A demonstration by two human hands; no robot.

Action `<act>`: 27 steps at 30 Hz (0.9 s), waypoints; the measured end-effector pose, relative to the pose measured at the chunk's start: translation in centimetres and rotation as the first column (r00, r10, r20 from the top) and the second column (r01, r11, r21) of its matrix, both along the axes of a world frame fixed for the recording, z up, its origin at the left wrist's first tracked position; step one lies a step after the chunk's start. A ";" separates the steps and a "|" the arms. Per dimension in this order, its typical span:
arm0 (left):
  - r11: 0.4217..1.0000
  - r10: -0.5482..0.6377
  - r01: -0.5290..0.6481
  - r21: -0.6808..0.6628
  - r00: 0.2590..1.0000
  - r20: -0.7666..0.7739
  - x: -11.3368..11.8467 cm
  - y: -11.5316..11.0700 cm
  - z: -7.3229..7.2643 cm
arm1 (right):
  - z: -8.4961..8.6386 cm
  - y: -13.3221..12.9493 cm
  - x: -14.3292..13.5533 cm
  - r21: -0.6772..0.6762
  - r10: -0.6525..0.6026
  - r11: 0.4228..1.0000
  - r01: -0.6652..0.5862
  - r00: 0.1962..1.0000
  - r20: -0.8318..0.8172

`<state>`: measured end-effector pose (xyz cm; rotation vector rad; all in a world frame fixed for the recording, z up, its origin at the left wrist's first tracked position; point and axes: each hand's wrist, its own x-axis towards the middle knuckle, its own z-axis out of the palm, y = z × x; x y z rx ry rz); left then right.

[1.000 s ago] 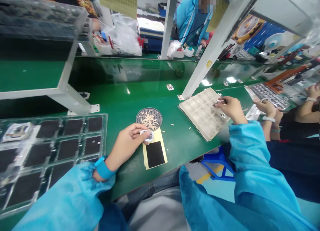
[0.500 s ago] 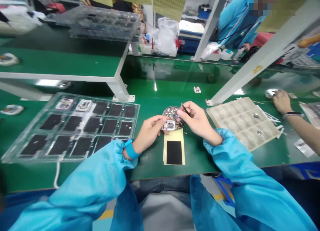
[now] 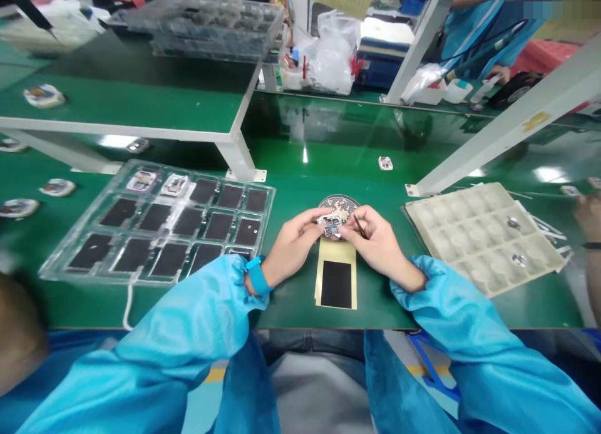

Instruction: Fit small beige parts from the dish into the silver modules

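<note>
Between the fingers of my left hand (image 3: pixel 295 238) is a small white device housing (image 3: pixel 330 222) with metallic parts inside. My right hand (image 3: pixel 378 238) pinches thin dark tweezers (image 3: pixel 359 226), and its thumb and fingertips meet the right edge of the housing. Just behind both hands, a round dish (image 3: pixel 339 202) holds many tiny pale parts; the hands cover its near side. Below the hands lies a yellow sheet (image 3: pixel 323 258) bearing a black rectangle (image 3: pixel 337 285).
On the left, a clear compartment tray (image 3: pixel 157 233) with black pads carries two white housings. A cream moulded tray (image 3: pixel 483 233) lies right, holding small metallic pieces. Another housing (image 3: pixel 385 163) rests behind. White shelf posts (image 3: pixel 244 155) stand on the bench. A co-worker's arm (image 3: pixel 589 227) reaches in at right.
The housing has risen off the dish's near edge and tilted. My right hand has come in from above the dish to touch it. The view has swung left.
</note>
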<state>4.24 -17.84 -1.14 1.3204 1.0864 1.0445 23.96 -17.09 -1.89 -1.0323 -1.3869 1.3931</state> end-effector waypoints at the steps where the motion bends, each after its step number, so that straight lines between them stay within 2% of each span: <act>1: 1.000 -0.004 0.004 0.005 1.000 -0.003 0.0 0.0 0.0 | 0.0 0.0 -0.1 -0.001 -0.006 1.000 0.006 1.000 0.009; 12: 0.998 -0.045 0.046 0.042 0.998 -0.032 -0.2 -0.3 -1.0 | 0.5 0.4 0.0 -0.010 -0.019 1.000 0.019 0.998 0.052; 15: 0.997 -0.046 0.050 0.054 0.996 -0.073 -0.2 -0.4 -1.0 | 0.5 0.4 0.1 -0.005 -0.006 1.000 0.006 0.998 0.060; 20: 0.994 -0.005 0.021 0.110 0.990 -0.142 0.1 -0.4 -0.5 | 0.4 0.6 0.3 -0.093 0.034 0.995 -0.032 0.999 0.014; 27: 0.977 0.026 0.024 0.210 0.973 -0.229 0.4 -0.5 -0.6 | 0.4 0.5 0.1 -0.092 -0.008 0.996 0.013 0.999 0.052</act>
